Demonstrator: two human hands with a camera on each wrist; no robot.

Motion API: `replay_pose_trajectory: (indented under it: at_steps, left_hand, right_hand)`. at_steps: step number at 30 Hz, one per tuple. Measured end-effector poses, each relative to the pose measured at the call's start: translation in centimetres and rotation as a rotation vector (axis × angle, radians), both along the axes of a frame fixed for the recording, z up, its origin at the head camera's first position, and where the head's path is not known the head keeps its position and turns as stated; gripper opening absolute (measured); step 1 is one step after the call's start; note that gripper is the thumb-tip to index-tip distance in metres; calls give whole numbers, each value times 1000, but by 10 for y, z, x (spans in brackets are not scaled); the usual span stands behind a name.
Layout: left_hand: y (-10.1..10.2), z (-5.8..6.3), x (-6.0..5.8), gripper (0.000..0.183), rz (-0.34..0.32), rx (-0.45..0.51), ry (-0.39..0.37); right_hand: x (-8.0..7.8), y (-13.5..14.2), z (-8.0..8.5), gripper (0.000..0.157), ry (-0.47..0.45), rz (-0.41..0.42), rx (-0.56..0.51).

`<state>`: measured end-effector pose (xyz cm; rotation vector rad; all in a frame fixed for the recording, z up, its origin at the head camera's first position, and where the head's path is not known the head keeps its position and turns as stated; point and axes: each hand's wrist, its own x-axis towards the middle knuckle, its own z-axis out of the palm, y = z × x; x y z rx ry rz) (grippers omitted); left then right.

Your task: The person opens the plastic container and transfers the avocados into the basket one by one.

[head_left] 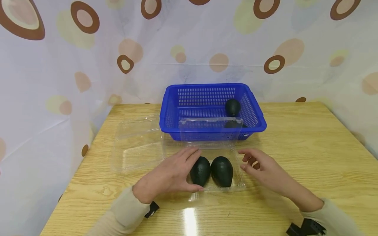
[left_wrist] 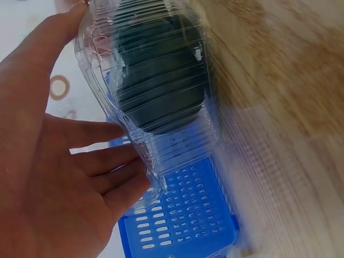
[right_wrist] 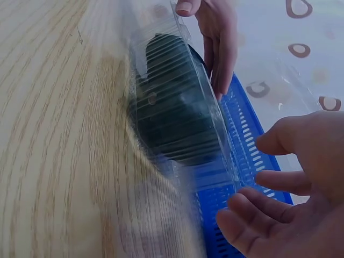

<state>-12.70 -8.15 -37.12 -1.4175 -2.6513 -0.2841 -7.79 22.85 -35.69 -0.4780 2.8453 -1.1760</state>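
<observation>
Two dark green avocados (head_left: 222, 171) lie side by side in a clear plastic clamshell box (head_left: 238, 188). Its hinged lid (head_left: 211, 131) stands raised behind them, in front of the basket. My left hand (head_left: 174, 172) spans the box's left side with fingers extended and the thumb at the front corner; in the left wrist view its fingertips are at the ribbed wall. To the right of the box is my right hand (head_left: 265, 170), its fingers loosely bent near the rim and holding nothing. The right wrist view shows an avocado (right_wrist: 177, 102) through the side wall.
A blue slotted basket (head_left: 212, 86) stands at the back of the wooden table (head_left: 310, 147), with an avocado (head_left: 232, 107) at its right and another partly hidden behind the raised lid. Another clear clamshell (head_left: 138, 147) lies on the left. A patterned cloth hangs behind.
</observation>
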Motion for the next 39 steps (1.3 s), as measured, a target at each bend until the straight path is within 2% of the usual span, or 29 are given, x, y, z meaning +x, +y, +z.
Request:
replay_pose_trajectory:
  at_steps: [6, 9, 13, 19, 26, 29, 32, 39]
  left_hand:
    - [3, 1, 0, 103, 3, -5, -12]
    - [3, 2, 1, 104, 19, -9, -37]
    - [3, 1, 1, 104, 29, 8, -53]
    - [4, 0, 0, 103, 28, 19, -52]
    - [6, 2, 0, 105, 36, -5, -79]
    - [6, 4, -1, 105, 47, -12, -102]
    - [7, 4, -1, 105, 52, -17, -123]
    - [7, 5, 0, 106, 68, -35, -143]
  right_hand:
    - [1, -12, 0, 31, 203, -7, 72]
    - [1, -22, 0, 32, 317, 21, 119]
    - [1, -37, 0, 35, 372, 71, 204]
    - [1, -55, -2, 47, 313, 104, 365]
    - [-5, -67, -1, 64, 173, 107, 437]
    - [-7, -70, 0, 70, 142, 125, 484]
    - [-9, -72, -1, 72, 121, 142, 522]
    - [-9, -71, -4, 67, 100, 144, 532]
